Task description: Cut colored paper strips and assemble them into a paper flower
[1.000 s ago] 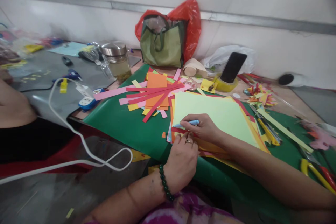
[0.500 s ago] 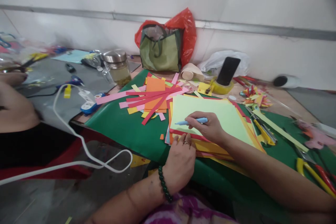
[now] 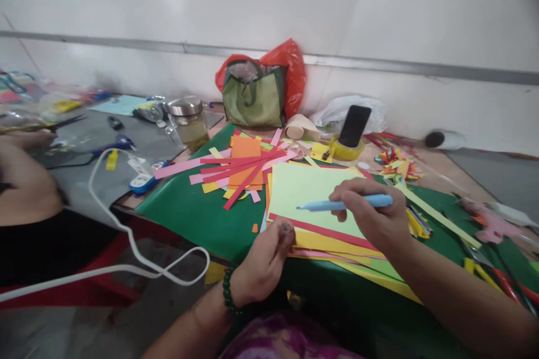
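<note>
A light blue marker (image 3: 345, 202) is held in my right hand (image 3: 370, 207), its tip pointing left, raised above the pale green sheet (image 3: 307, 185). That sheet lies on top of a stack of coloured paper, with a red edge (image 3: 324, 230) and yellow sheets (image 3: 326, 242) showing beneath. My left hand (image 3: 263, 261), wearing a dark green bead bracelet (image 3: 228, 291), is closed at the stack's front left corner. Something small and greyish shows at its curled fingers, too blurred to name. Green paper (image 3: 185, 213) covers the table under the stack.
Red, pink and orange paper strips (image 3: 246, 162) lie left of the stack. Behind stand a glass jar (image 3: 188, 126), a green bag (image 3: 252, 98) and a phone (image 3: 355, 125) on a tape roll. Scissors (image 3: 484, 269) lie right. Another person's arm (image 3: 25, 179) is at far left.
My right hand has lifted the marker off the sheet and moved right. My left hand has drawn back from lying flat on the paper edge and curled closed. The view has tilted up.
</note>
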`<state>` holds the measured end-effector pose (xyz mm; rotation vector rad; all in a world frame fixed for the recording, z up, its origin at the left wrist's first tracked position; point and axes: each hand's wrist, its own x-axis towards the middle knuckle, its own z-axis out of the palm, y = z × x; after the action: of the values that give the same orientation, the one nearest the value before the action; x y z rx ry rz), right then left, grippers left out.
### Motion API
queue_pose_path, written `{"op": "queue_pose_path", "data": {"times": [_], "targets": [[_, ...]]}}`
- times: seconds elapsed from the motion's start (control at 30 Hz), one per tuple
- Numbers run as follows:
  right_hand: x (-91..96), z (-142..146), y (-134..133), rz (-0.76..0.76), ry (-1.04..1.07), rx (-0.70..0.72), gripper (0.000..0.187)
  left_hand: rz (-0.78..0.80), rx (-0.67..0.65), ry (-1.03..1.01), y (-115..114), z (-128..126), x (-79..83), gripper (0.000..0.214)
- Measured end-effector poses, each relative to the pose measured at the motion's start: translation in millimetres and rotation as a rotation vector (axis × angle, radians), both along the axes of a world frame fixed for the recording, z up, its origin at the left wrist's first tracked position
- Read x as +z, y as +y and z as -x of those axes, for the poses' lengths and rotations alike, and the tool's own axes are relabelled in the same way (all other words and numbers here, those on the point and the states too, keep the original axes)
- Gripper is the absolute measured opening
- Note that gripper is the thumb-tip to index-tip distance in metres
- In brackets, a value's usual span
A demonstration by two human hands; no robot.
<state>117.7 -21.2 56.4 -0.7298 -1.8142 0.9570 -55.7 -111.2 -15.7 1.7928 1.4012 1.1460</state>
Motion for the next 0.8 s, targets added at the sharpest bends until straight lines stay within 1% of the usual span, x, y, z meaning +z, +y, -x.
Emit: {"op": "queue_pose_path", "data": {"times": [0.07, 0.17, 0.33, 0.47, 0.53, 0.6, 0.7, 0.73, 0.8], "targets": [[5.0, -9.9, -10.6, 0.013, -0.049, 0.073, 0.028, 0.037, -0.019, -0.068, 0.3, 3.7, 3.2, 0.024], [5.0, -20.2, -22.7, 0.019, -0.108, 0.148, 0.029, 0.03, -0.053, -0.086, -0.1, 2.9, 5.2, 0.022], [0.7, -26.1, -30.2, 0.003, -0.174, 0.154, 0.029, -0.007, -0.088, -0.002, -4.9, -4.7, 11.1, 0.024], [-1.5, -26.6, -33.6, 0.024, -0.229, 0.16, 0.031, -0.011, -0.138, 0.082, -8.0, -8.8, 15.2, 0.024], [-5.5, -26.8, -36.5, 0.047, -0.221, 0.153, 0.031, -0.019, -0.169, 0.131, -9.3, -10.5, 15.5, 0.024], [-12.2, -26.9, -40.5, 0.121, -0.172, 0.14, 0.032, -0.024, -0.198, 0.19, -10.7, -12.6, 14.9, 0.022], [-24.6, -25.3, -47.3, 0.313, -0.042, 0.103, 0.036, -0.043, -0.227, 0.279, -12.7, -17.3, 12.5, 0.02], [-28.6, -24.2, -49.6, 0.374, 0.005, 0.079, 0.038, -0.065, -0.222, 0.316, -13.3, -19.2, 11.2, 0.019], [-36.1, -21.1, -53.6, 0.462, 0.097, 0.014, 0.04, -0.125, -0.173, 0.42, -14.3, -23.4, 8.1, 0.02]]}}
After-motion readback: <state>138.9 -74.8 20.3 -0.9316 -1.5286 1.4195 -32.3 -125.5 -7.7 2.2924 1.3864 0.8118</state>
